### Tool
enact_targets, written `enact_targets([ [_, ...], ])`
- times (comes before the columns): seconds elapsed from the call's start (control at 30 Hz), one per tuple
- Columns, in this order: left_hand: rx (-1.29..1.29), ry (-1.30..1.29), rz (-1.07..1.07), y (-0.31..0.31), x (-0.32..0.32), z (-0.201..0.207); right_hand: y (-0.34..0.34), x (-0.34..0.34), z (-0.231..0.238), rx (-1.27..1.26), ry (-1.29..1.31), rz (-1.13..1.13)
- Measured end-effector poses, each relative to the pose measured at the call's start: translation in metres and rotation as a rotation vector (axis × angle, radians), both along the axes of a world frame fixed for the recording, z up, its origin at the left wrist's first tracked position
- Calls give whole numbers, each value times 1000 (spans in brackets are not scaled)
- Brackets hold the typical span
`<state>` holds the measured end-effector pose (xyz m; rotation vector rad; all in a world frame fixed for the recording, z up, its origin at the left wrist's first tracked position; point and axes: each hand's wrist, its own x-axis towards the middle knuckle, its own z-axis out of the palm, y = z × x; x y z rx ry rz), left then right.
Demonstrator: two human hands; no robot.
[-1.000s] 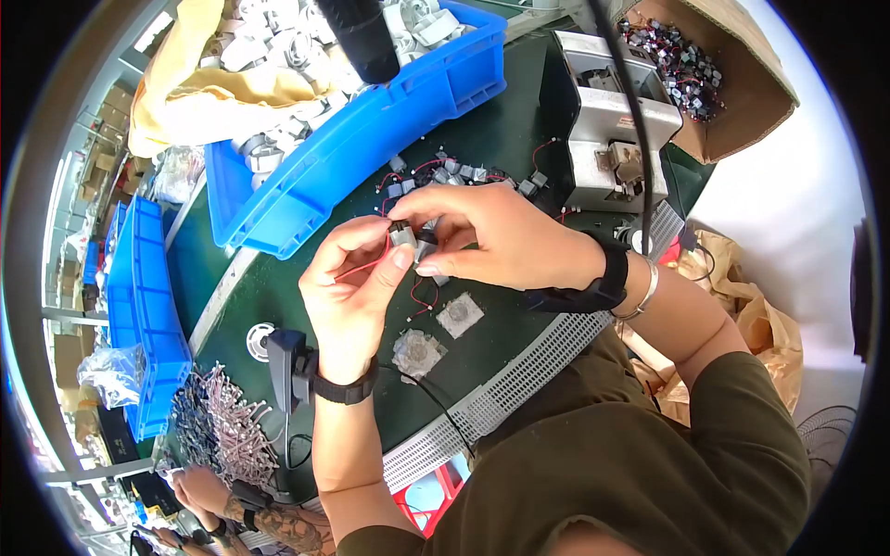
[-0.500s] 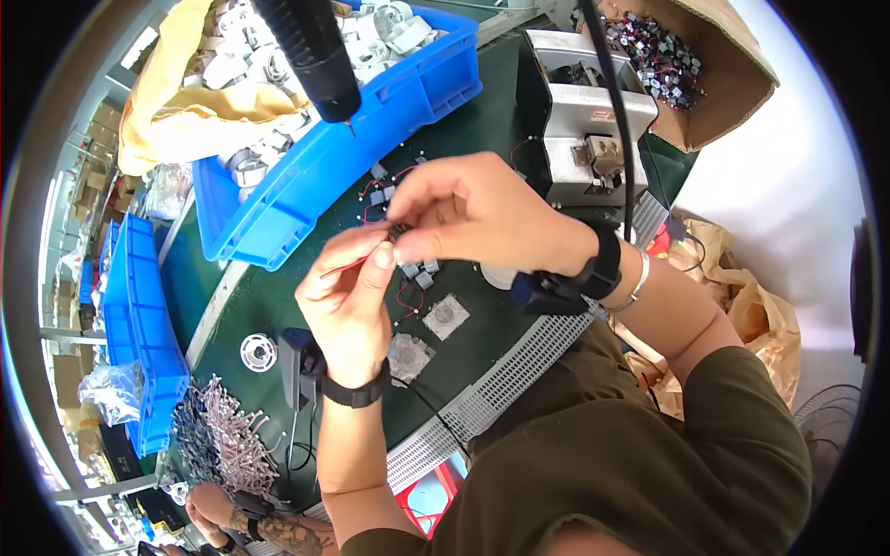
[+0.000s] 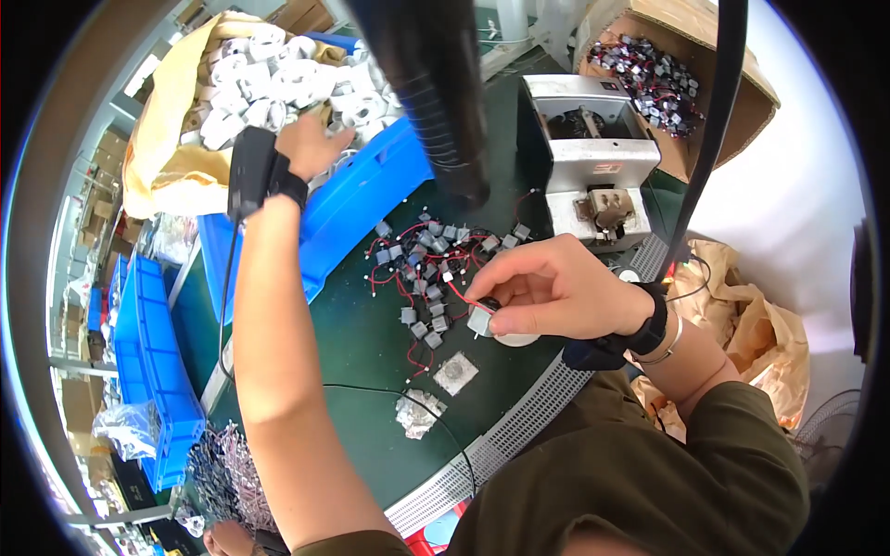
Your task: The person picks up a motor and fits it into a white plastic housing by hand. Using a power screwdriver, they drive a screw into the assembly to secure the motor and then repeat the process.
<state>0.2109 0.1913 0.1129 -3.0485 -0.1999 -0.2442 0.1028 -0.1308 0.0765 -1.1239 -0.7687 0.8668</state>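
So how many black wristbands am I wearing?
2: one black wristband on your left wrist, another on your right wrist, beside a silver bangle.

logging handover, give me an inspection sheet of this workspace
Surface: dark green tabletop, partly covered
Parts: grey blocks, some red-wired, heaped mid-table; white parts in blue bin
Clutter: two pale pieces near the front edge
Hands: left hand at the white parts, grip unclear; right hand pinching one grey block
Cables: thin black cable across the tabletop; thick black cable hanging right
Surroundings: metal machine, cardboard box of small parts, another person's hand
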Motion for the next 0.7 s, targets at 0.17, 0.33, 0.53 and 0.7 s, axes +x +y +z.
enact_targets([
  [0.17,-305,44,-120,28,5,-2,-20,-5,-4,2,13,-45],
  [0.33,-429,-530,-179,11,-73,22,-36,-5,-10,139,-5,-171],
  [0.53,-1718,-157,11,-135,-190,-43,-41,1,-14,56,-117,-359],
  [0.7,-972,-4,-202,-171,-184,-80,-32,1,-29,-28,-327,-406],
])
